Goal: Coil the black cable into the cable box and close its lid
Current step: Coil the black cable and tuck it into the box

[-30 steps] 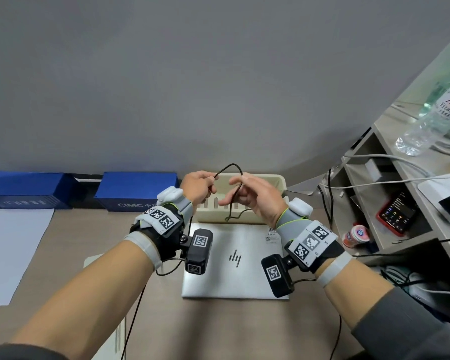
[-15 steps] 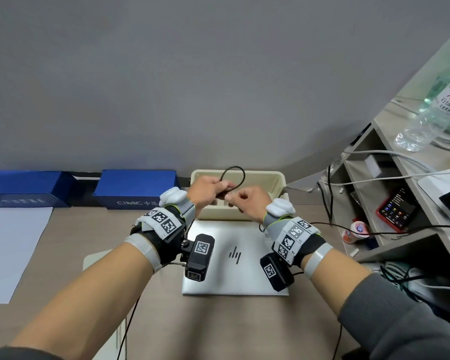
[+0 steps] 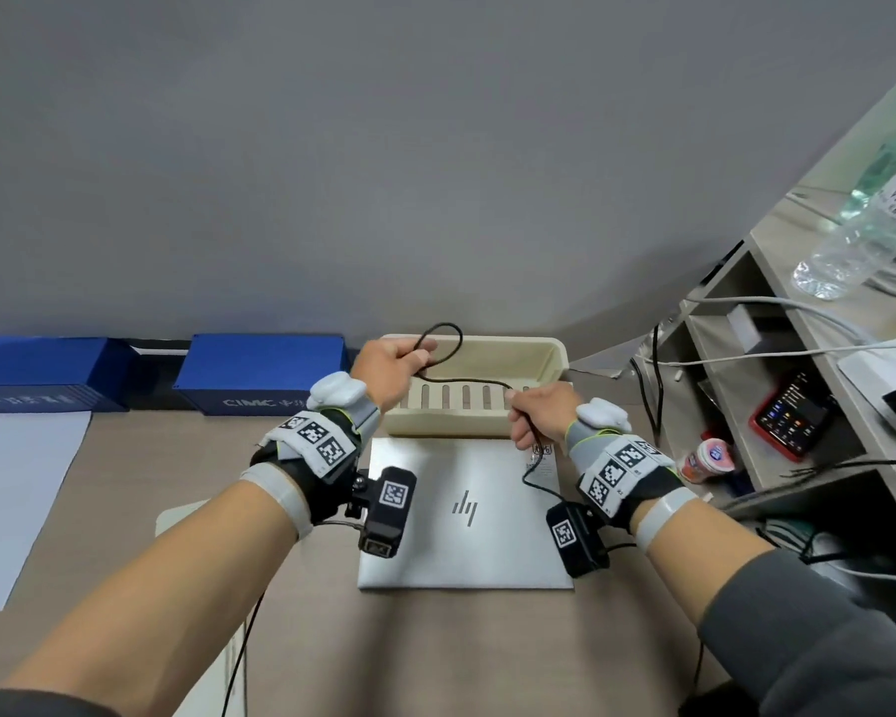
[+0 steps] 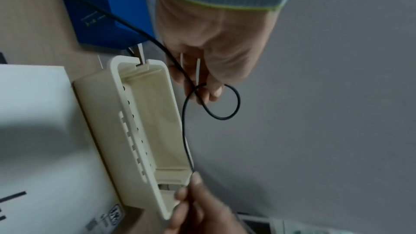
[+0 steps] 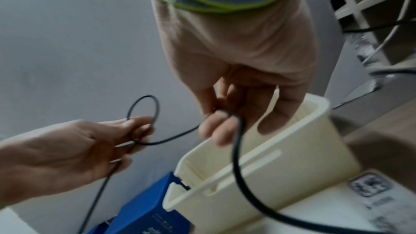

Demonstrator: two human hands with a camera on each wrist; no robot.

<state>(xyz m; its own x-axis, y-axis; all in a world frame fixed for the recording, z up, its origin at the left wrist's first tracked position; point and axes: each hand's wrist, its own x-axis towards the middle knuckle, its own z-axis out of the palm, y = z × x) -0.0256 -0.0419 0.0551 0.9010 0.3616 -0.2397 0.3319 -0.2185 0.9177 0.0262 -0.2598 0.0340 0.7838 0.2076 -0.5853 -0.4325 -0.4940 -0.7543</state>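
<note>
The cream cable box (image 3: 451,424) stands open at the back of the desk, and its inside looks bare in the left wrist view (image 4: 148,113). My left hand (image 3: 419,355) is above the box's left end and pinches a small loop of the black cable (image 3: 461,380). That loop also shows in the wrist views (image 4: 236,102) (image 5: 155,106). My right hand (image 3: 519,406) is at the box's front right corner and grips the same cable (image 5: 235,157) between thumb and fingers. A short stretch of cable runs between the hands. The rest hangs down from the right hand over the laptop.
A shut silver laptop (image 3: 466,556) lies in front of the box. Blue boxes (image 3: 265,375) line the wall at the left, with white paper (image 3: 16,499) near them. A shelf (image 3: 735,406) at the right holds a phone (image 3: 790,421), cables and a bottle (image 3: 859,225). A pale flat piece (image 3: 177,514) lies under my left forearm.
The hands were close together above the box. My right hand has since slid right and down along the cable, drawing a stretch out, while the left keeps the loop.
</note>
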